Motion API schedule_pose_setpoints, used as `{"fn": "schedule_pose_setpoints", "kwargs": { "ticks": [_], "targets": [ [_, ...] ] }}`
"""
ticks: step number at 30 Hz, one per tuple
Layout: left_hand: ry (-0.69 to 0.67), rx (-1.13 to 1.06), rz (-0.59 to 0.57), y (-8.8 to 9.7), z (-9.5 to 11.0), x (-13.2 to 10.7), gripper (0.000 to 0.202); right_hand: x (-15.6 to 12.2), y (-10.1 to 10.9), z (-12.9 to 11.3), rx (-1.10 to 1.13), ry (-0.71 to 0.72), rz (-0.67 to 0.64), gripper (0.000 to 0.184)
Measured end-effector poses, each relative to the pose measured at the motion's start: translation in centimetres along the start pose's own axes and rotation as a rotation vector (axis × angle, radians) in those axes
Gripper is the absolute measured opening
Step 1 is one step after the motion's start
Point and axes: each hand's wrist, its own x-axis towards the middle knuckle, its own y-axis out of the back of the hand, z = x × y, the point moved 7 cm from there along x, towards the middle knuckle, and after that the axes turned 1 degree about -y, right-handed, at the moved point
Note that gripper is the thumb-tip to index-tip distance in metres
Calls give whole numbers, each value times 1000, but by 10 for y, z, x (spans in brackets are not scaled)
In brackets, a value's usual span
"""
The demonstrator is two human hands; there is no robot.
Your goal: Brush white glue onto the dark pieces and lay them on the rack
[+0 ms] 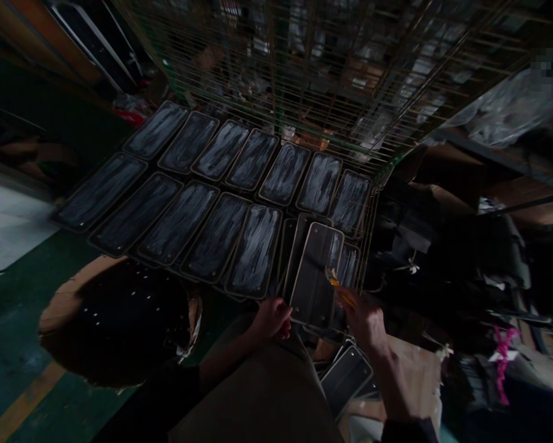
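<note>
My right hand (367, 321) is closed round the yellow handle of a paintbrush (343, 294). Its pale bristles touch the face of a dark rectangular panel (312, 277) with rounded corners and small studs near them. A white streak runs along that panel's upper right side; the rest of its face is dark. At the panel's lower left corner, my left hand (271, 318) has its fingers curled on the edge. Beneath it lie other panels, one with white streaks (349, 264) showing to the right. Left of it is a heavily streaked panel (254, 249).
Two rows of white-streaked panels (202, 224) cover the rack, backed by a wire mesh cage (276, 74). A round cardboard container (68, 320) holding dark pieces stands at lower left. More panels (345, 378) lie by a cardboard box (417, 369). Dark bundles crowd the right.
</note>
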Motion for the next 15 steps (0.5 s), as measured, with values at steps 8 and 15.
{"fn": "schedule_pose_setpoints", "kwargs": {
  "ticks": [8, 15],
  "targets": [
    [-129, 54, 13, 5, 9, -11, 26, -46, 13, -40, 172, -66, -290, 25],
    [-155, 71, 37, 6, 4, -8, 20, 9, -9, -7, 577, -227, -466, 31]
  ]
}}
